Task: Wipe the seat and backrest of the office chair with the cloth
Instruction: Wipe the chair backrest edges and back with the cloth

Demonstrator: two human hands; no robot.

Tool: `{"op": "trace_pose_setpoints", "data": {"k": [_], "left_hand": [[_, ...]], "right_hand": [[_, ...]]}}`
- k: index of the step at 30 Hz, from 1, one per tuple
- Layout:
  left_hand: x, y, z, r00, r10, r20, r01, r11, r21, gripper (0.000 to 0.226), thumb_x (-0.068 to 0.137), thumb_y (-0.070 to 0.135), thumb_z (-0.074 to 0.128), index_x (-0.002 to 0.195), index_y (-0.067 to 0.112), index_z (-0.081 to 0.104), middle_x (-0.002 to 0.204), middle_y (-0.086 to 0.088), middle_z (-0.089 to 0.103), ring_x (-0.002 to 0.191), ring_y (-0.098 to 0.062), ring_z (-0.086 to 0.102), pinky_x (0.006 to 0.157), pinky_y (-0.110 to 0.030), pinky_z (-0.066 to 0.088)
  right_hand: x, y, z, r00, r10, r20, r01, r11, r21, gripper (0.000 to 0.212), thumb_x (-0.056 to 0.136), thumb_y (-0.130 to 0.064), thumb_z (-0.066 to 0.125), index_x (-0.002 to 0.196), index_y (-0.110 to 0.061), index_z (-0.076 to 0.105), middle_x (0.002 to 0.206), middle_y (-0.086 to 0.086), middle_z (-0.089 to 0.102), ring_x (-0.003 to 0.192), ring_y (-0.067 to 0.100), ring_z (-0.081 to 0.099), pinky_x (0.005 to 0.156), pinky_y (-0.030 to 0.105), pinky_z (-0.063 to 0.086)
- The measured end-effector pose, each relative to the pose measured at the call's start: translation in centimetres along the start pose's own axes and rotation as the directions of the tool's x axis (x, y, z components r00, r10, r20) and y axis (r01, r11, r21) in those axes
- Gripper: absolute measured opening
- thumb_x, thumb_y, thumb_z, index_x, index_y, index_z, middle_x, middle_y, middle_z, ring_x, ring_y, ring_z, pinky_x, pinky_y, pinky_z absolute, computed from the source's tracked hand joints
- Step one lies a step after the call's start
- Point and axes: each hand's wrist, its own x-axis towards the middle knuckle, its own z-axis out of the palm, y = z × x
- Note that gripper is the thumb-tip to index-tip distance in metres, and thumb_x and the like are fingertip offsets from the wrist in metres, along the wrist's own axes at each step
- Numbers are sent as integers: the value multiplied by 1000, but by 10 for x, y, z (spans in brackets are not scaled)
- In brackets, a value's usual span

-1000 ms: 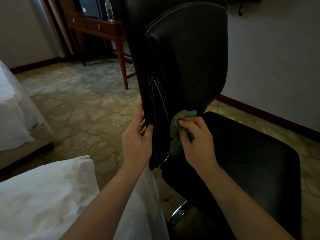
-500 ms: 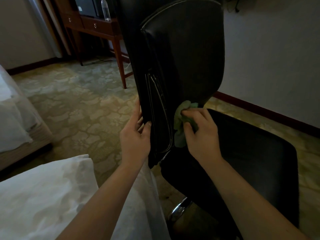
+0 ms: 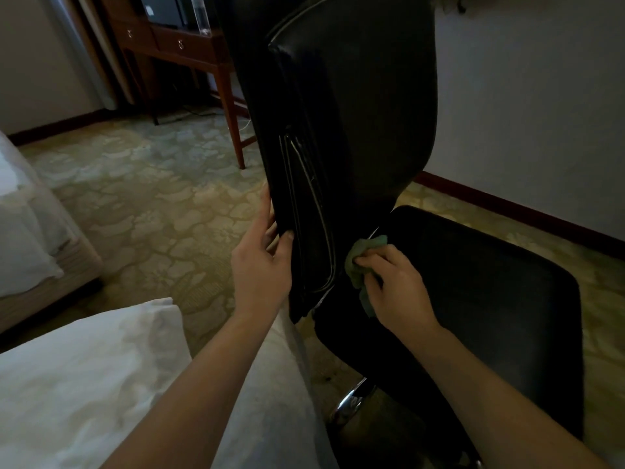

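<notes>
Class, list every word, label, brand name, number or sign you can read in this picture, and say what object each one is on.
No text in this picture can be read.
Clear bottle on the wooden desk: any label is too small and dim to read.
Black office chair: no brand or tag shows.
Green cloth: no print shows.

The backrest stood upright in the middle, the seat to its right and nearer. The left hand gripped the backrest's left edge. The right hand held the cloth at the join of backrest and seat. Far left behind stood a desk with a bottle on it. Bedding lay near left.
</notes>
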Motion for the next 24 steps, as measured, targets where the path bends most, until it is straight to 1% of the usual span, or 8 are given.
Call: {"op": "trace_pose_setpoints", "data": {"k": [5,7,10,14,16,19,21,24], "left_hand": [[-1,1,0,1000,5,2,-5,1000,4,72,99,-1,57,151,41,31,136,6,62,122,7,57,97,-14,49],[0,0,0,1000,9,2,-9,1000,9,72,99,-1,57,151,41,31,137,5,62,122,7,57,98,-15,49],[-1,-1,-1,1000,1,-7,-1,1000,-8,73,99,2,58,146,50,31,136,10,62,123,3,58,100,-23,51],[-2,0,2,1000,10,-18,-10,1000,0,71,99,1,57,150,43,30,128,22,60,122,5,58,99,-17,49],[-3,0,4,1000,4,-23,-4,1000,-8,70,100,1,57,152,39,31,131,16,61,123,5,58,99,-17,49],[-3,-2,5,1000,1,-31,-2,1000,-13,68,100,1,57,154,33,33,136,8,62,124,5,57,101,-20,50],[-3,-2,4,1000,2,-26,-3,1000,-12,68,100,1,57,154,33,33,134,12,62,124,6,56,102,-20,49],[-2,-1,2,1000,-5,-14,5,1000,-12,69,99,0,57,153,35,33,128,19,62,122,9,56,100,-16,48]], "right_hand": [[23,-26,-11,977,85,-194,-50,983,178,28,91,3,62,116,-8,68,114,-2,54,105,10,57,94,18,48],[33,-37,-10,969,77,-236,-21,973,230,27,91,3,61,115,-8,69,114,-2,54,106,8,57,95,14,46],[33,-45,-2,971,67,-230,-9,969,246,26,91,4,61,113,-7,69,113,-5,53,105,4,55,95,12,45],[11,-35,14,975,109,-193,-63,972,227,27,90,6,62,113,-6,69,111,-9,51,105,1,54,95,13,46],[-1,-29,19,981,145,-129,-114,969,217,27,90,5,62,113,-6,69,111,-11,51,104,2,55,95,15,48],[-12,-22,15,985,165,-47,-154,971,182,27,90,4,63,114,-7,70,111,-11,52,102,3,55,95,9,44],[-12,-19,11,983,177,-55,-164,968,188,28,90,3,64,115,-8,70,113,-9,54,103,5,57,96,12,46],[-2,-20,4,962,230,-149,-188,950,250,28,91,0,64,116,-11,69,113,-6,56,104,5,59,95,21,51]]}}
